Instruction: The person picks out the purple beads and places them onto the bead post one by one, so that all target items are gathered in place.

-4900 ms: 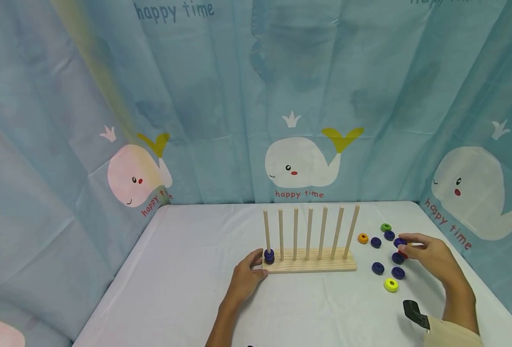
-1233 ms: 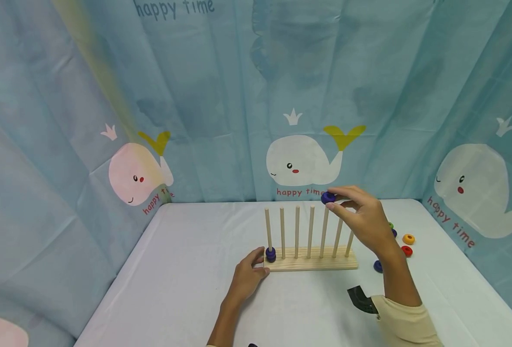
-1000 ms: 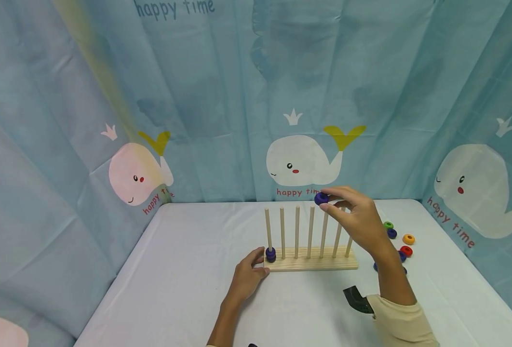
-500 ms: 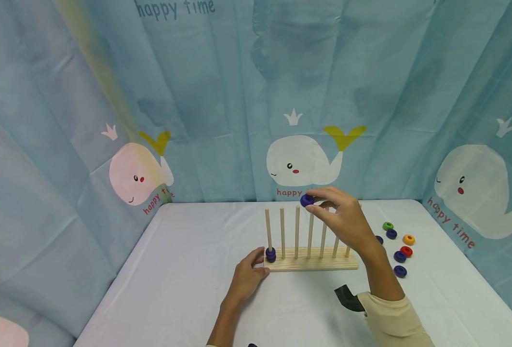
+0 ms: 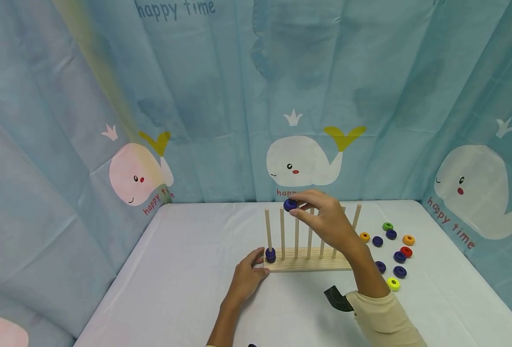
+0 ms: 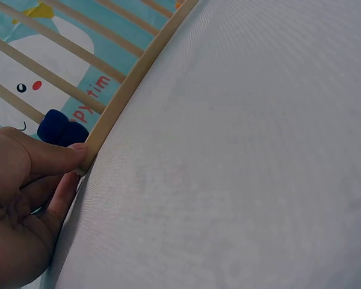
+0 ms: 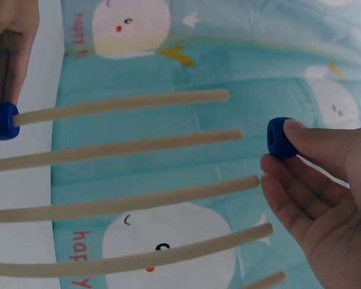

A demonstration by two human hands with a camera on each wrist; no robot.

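My right hand pinches a dark blue bead with a hole through it, between thumb and fingers. In the head view the bead is near the tops of the second and third pegs from the left. The right wrist view shows that bead apart from the peg tips. A wooden peg rack with several upright pegs stands on the table. Two blue beads are stacked at the foot of its leftmost peg. My left hand grips the rack's left end, thumb on the front edge.
Loose beads lie right of the rack: several blue ones, a red, a green, a yellow and two orange ones. A white cloth covers the table. A whale-print curtain hangs behind.
My right hand has picked a blue bead from the loose group and carried it leftward over the peg tops. The left hand keeps its grip on the rack. An orange bead shows at the right.
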